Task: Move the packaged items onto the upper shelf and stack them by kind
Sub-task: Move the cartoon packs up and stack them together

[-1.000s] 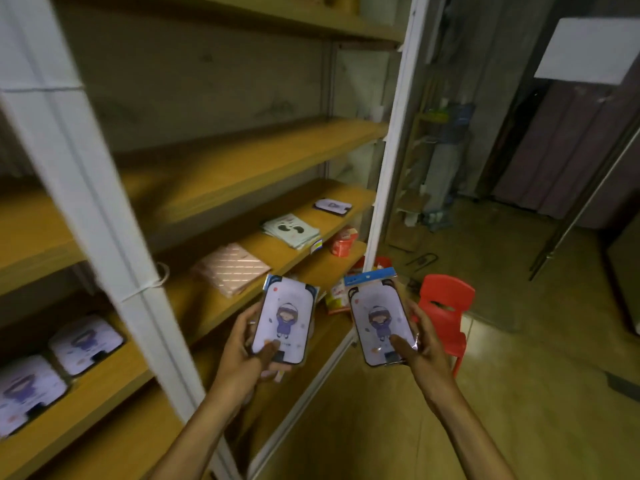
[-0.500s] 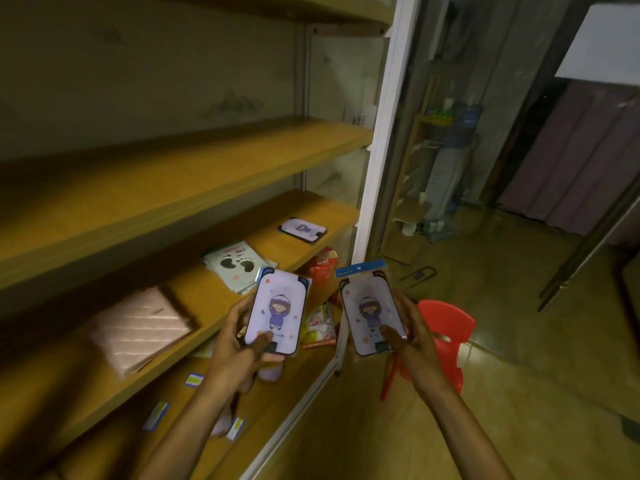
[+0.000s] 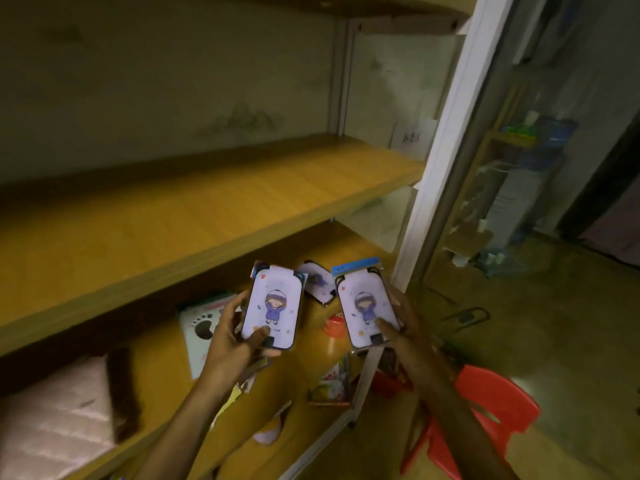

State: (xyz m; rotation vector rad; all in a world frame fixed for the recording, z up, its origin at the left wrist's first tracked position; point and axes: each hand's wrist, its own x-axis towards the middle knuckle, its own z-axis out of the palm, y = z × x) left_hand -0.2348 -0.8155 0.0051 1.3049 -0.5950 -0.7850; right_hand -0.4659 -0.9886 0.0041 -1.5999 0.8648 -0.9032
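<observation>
While I am standing at the shelving unit, I am holding one packaged phone case in each hand, both face up in front of the lower shelf (image 3: 166, 407). My left hand (image 3: 230, 336) is gripping the left phone case (image 3: 272, 308), with my thumb lying across its lower front and my fingers curling round its left edge. My right hand (image 3: 403, 327) is gripping the right phone case (image 3: 367, 304), thumb pressing on its lower front, fingers wrapping behind its right edge. Both cases are showing a cartoon girl in a purple coat; the right one is carrying a blue header strip along its top. The two packages are sitting side by side, near each other but not touching.

Just behind them, a third phone case (image 3: 317, 282) of the same print is lying on the lower shelf. To the left, a pale package with paw prints (image 3: 201, 327) is resting on that shelf, and a pink quilted package (image 3: 52, 420) is lying at the near left. The upper shelf (image 3: 194, 216) is running above my hands, its wooden board bare where I can see it. A small red item (image 3: 335, 323) is showing between the cases, too blurred to name. A red plastic chair (image 3: 491, 410) is standing on the floor at the near right.
</observation>
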